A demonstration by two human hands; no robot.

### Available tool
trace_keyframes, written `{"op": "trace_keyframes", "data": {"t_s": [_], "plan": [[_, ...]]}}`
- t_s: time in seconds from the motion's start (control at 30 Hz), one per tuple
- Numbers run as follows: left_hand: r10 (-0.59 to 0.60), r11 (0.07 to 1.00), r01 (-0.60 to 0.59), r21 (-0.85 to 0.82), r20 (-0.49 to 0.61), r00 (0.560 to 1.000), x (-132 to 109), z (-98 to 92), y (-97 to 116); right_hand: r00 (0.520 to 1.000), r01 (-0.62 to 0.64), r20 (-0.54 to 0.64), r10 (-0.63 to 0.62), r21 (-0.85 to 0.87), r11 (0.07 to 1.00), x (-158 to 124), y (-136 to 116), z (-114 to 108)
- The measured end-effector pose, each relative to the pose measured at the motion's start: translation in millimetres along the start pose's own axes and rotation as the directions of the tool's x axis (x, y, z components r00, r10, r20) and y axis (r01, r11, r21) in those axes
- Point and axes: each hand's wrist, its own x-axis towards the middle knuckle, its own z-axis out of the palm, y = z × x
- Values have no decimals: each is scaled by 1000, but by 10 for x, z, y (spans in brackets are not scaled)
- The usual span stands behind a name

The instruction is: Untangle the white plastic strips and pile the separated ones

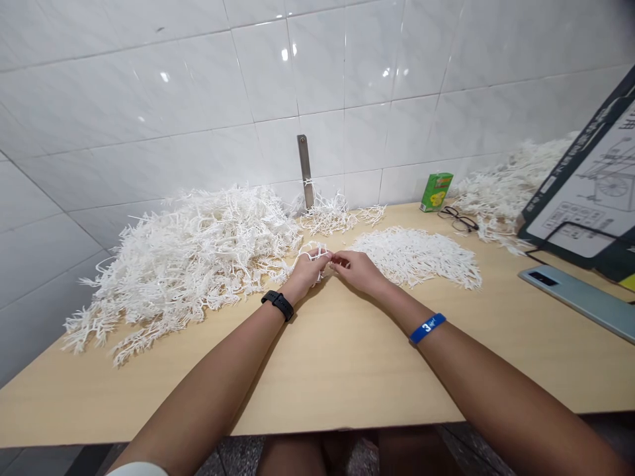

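Observation:
My left hand [306, 272] is closed around a white branched plastic piece [312, 247], whose thin curved arms stick out above the fingers. Fingertips of my right hand [361, 270] are pinched together against the left thumb tip, at the edge of that piece. Whatever lies between the right fingertips is too small to make out. To the left rises a big tangled heap of white branched pieces [213, 244]. Just right of my hands is a flatter spread of small white plastic bits [417, 254].
A metal ruler [304, 168] leans on the tiled wall behind a small white clump [327, 215]. Farther right stand a green box [436, 192], eyeglasses [459, 218], another white heap [510, 185], a dark printed board [590, 192] and a phone [580, 297] on the wooden table [337, 377].

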Motion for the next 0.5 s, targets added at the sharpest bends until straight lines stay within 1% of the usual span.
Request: {"op": "trace_keyframes", "data": {"t_s": [0.2,0.33,0.5], "plan": [[13,999,-13,31,6,1000,9,-6,-7,992,-65,-101,70,46,997,-9,-1,-29],[18,999,-18,37,14,1000,14,-10,-18,993,-73,-89,77,51,996,-8,-9,-40],[7,1000,-7,25,-17,1000,-1,-1,6,995,-56,-84,61,63,996,-10,-6,-35]]}}
